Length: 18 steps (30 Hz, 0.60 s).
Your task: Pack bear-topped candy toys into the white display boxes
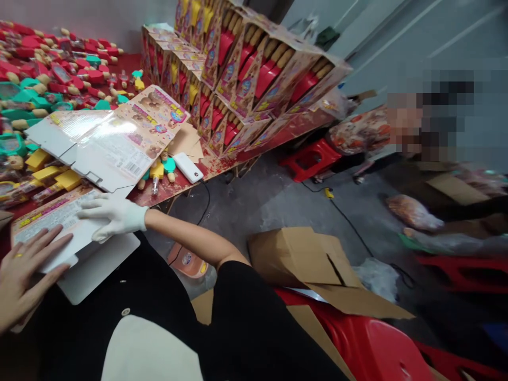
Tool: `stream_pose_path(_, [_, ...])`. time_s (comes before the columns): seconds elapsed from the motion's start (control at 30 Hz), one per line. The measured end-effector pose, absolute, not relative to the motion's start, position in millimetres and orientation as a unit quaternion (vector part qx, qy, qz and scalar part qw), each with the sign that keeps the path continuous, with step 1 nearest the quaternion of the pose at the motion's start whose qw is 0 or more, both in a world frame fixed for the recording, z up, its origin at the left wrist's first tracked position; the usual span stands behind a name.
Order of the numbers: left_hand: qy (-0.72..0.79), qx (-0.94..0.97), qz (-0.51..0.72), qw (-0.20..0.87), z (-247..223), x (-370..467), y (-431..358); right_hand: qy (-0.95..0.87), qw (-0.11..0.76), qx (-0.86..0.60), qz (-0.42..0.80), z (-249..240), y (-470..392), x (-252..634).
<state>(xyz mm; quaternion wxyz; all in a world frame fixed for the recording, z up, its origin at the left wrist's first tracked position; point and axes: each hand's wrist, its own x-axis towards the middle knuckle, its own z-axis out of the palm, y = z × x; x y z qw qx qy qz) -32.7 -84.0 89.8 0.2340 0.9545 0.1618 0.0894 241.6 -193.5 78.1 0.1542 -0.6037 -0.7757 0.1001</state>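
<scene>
My left hand [34, 272], bare with a ring on one finger, lies with fingers stretched out on a printed display carton [53, 214] at the table's near edge. On the same carton rests my right hand [117, 214], in a white glove, its fingers spread. A white flap [101, 267] of cardboard sticks out below both hands, toward my body. Just beyond them, another unfolded printed carton [119, 143] lies over the toys. Yellow toys [51, 174] with wooden-coloured ends show from under its left side.
Red and green toys [59, 74] heap at the back left. Filled display boxes [254, 69] stand stacked along the table. A white power bank [188, 167] with a cable lies near the edge. Right of me are an open cardboard box [301, 259], a red stool [389, 349] and a seated person.
</scene>
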Motion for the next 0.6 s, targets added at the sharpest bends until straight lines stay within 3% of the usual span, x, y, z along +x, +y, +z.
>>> stream_pose_path(0.17, [0.287,0.912,0.03,0.29,101.8,-32.9,-108.2,-0.758,0.225,-0.597,0.131,68.4,-217.4,230.8])
stream_pose_path(0.27, [0.302,0.881,0.044,0.361,93.0,-36.8,-102.0,-0.777,0.214,-0.576,0.14,60.6,-214.9,241.1])
stream_pose_path(0.6, [0.182,0.884,0.121,0.412,73.8,-54.6,-88.0,-0.806,0.17,-0.544,0.159,70.4,-220.1,243.1])
